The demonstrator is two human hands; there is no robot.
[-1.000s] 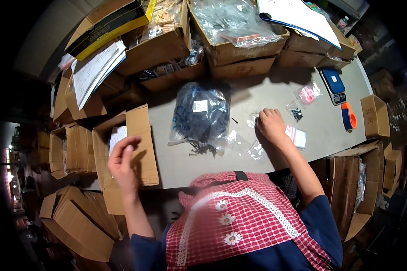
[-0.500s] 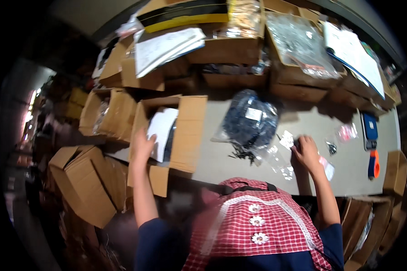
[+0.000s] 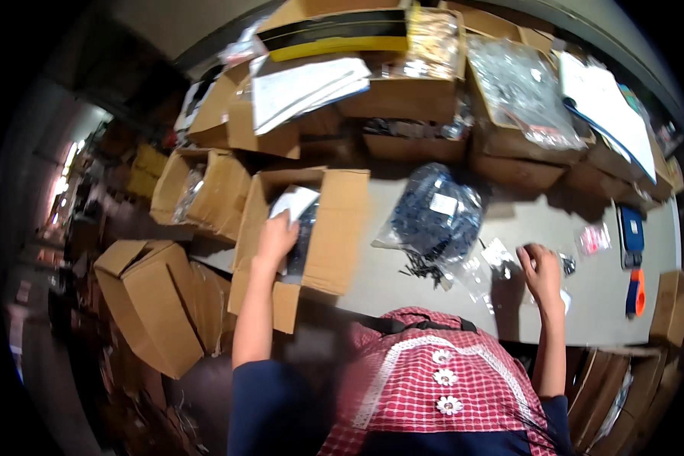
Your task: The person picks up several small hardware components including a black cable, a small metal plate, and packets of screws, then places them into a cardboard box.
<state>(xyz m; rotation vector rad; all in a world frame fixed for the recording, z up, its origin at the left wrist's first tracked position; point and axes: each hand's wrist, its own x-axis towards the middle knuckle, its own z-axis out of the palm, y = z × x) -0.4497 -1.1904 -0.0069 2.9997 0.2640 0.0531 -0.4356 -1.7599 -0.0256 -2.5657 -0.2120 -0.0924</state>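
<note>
Inside an open cardboard box at left centre, my left hand has its fingers closed on a white sheet of paper. Dark contents show beside the paper. My right hand is above the table on the right, thumb and fingers apart and bent, with nothing visible in it. Close to its left are small clear plastic bags. A large clear bag of dark parts with a white label lies mid-table, several loose black pieces at its near edge.
Cardboard boxes line the table's back, one holding clear plastic bags. Papers and a clipboard rest on them. At right lie a pink packet, a blue scale-like device and an orange tape roll. More boxes stand left.
My left hand has moved right, further over the paper, and now covers more of it. My right hand has lifted and shifted right from the small bags, its fingers spreading. The view has shifted slightly.
</note>
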